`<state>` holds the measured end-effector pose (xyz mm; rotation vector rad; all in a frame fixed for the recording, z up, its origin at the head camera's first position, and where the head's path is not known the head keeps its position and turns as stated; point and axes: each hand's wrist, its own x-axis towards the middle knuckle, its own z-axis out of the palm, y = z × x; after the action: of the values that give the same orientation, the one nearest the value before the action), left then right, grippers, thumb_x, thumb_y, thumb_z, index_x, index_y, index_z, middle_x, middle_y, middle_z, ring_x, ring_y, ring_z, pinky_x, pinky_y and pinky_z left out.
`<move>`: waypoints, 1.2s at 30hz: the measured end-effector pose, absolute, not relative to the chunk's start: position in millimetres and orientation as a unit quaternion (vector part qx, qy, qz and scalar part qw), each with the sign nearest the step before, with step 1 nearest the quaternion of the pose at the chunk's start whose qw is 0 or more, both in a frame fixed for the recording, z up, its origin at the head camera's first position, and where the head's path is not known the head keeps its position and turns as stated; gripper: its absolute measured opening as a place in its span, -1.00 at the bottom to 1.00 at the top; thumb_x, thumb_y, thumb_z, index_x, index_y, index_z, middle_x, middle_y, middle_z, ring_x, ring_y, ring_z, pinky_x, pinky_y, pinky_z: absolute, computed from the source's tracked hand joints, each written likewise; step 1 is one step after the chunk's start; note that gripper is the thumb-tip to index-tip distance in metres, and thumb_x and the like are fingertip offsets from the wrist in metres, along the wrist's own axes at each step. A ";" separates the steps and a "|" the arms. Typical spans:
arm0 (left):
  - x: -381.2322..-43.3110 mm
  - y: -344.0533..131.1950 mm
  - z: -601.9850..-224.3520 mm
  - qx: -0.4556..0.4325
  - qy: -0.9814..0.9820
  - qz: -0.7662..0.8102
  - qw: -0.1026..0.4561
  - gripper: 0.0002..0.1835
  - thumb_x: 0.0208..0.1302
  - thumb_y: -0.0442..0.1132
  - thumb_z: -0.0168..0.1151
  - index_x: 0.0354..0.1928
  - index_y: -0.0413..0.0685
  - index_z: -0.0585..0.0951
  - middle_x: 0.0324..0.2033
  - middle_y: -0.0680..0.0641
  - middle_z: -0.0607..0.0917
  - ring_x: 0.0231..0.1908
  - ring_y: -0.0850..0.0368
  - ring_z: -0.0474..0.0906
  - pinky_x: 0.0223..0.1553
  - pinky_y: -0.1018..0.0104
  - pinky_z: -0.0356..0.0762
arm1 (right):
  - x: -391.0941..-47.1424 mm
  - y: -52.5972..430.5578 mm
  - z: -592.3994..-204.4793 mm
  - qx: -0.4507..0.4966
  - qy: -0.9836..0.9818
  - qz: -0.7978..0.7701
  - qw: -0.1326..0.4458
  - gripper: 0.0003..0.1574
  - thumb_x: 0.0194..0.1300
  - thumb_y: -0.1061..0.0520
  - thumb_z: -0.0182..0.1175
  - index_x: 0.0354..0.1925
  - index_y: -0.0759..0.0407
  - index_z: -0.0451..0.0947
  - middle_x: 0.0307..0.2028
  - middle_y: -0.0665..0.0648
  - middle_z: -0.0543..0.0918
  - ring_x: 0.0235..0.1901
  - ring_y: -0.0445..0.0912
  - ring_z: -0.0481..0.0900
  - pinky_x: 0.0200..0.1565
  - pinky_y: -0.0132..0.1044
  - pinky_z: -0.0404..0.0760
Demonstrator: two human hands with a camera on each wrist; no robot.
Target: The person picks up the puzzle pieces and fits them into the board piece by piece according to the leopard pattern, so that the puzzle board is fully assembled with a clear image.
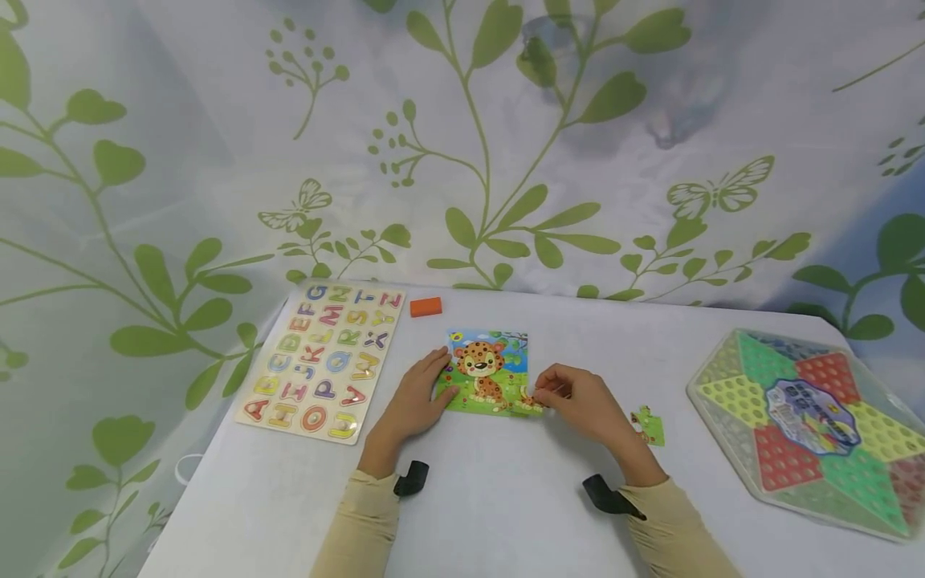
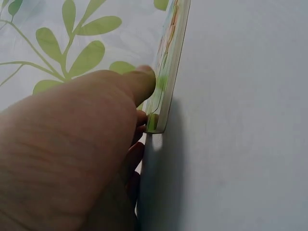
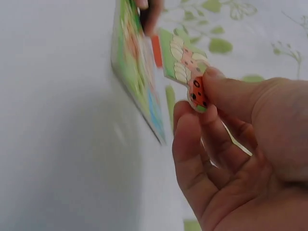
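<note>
A leopard-cub jigsaw puzzle (image 1: 480, 365) lies flat on the white table, with a leopard with dark spots against green grass and blue sky. My left hand (image 1: 415, 401) rests along its left side, thumb over the lower left corner and fingers fairly straight at the edge. Between thumb and fingers my right hand (image 1: 578, 397) pinches a puzzle piece (image 3: 185, 62) showing orange spotted fur and cream paw shapes on green. In the head view the piece overlaps the puzzle's lower right corner; the right wrist view shows it tilted beside the puzzle board (image 3: 130, 62).
Another puzzle piece (image 1: 648, 425) lies near my right forearm. To the left is an alphabet board (image 1: 318, 365) with coloured letters. An orange block (image 1: 425, 307) stands behind the puzzle, and a hexagonal star-patterned game board (image 1: 809, 433) is at the right. A leaf-patterned cloth (image 1: 506, 160) hangs behind the table.
</note>
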<state>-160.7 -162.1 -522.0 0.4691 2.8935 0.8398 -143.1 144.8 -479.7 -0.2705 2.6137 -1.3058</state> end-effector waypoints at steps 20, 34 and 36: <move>-158.4 -153.2 -525.9 0.142 0.951 0.273 0.003 -0.37 0.44 0.02 0.23 0.46 -0.04 0.41 0.52 -0.11 0.33 0.53 -0.15 0.22 0.54 -0.17 0.18 | -158.9 58.5 -495.6 -0.042 0.895 -0.436 0.089 -0.84 0.28 0.07 0.43 -0.23 0.12 0.74 -0.39 0.03 0.78 -0.43 -0.19 0.65 -0.45 -0.36 0.57; -158.2 -147.5 -524.3 0.128 0.958 0.258 -0.009 -0.36 0.42 0.05 0.26 0.45 -0.01 0.41 0.51 -0.09 0.35 0.52 -0.12 0.23 0.54 -0.14 0.19 | -155.9 50.0 -492.1 -0.041 0.919 -0.389 0.043 -0.87 0.30 0.12 0.40 -0.24 0.17 0.74 -0.36 0.05 0.77 -0.42 -0.17 0.60 -0.38 -0.32 0.58; -157.9 -145.1 -524.4 0.123 0.958 0.259 -0.009 -0.36 0.42 0.05 0.26 0.44 -0.02 0.41 0.50 -0.10 0.35 0.51 -0.13 0.23 0.54 -0.14 0.18 | -155.8 50.1 -491.9 -0.043 0.924 -0.377 0.042 -0.87 0.31 0.11 0.40 -0.25 0.17 0.74 -0.36 0.04 0.77 -0.42 -0.17 0.60 -0.38 -0.31 0.58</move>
<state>-157.9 -145.1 -524.4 0.3873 3.0277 0.8179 -155.8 50.1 -491.9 -0.1324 2.8285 -1.1526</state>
